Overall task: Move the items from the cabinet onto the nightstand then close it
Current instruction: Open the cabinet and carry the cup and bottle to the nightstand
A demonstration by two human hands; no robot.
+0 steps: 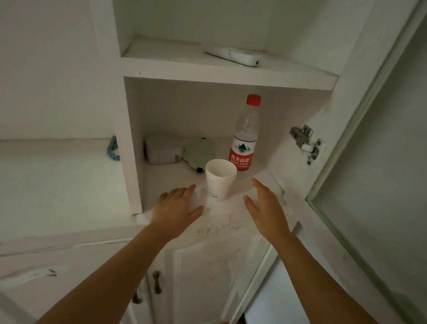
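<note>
A white built-in cabinet point(229, 71) fills the wall, and its paint looks worn and a little dirty. Its door point(383, 173) with a pale green frame stands open to the right, and a metal hinge point(306, 143) shows on the inner side wall.

On the lower shelf point(170, 181) a stack of white paper cups point(218, 180) stands upright near the front edge. Behind it, to the right, a clear water bottle point(244, 136) with a red cap and a red label stands upright too. At the back of this shelf lie a white box-shaped thing point(161, 149) and a round pale green thing point(199, 153), just beside each other; I cannot tell what they are. On the upper shelf a white flat thing point(233, 55) lies on its side.

The person reaches both arms toward the lower shelf. The left hand point(179, 207) is at the front edge of the shelf, left of the cups, with fingers straight and spread; it grasps nothing. The right hand point(265, 206) is on the right of the cups, also flat and released, and holds nothing. The cups stand between the two hands, apart from both.

Below the shelf there are two closed lower doors point(207, 275) with dark metal handles point(156, 282).
</note>
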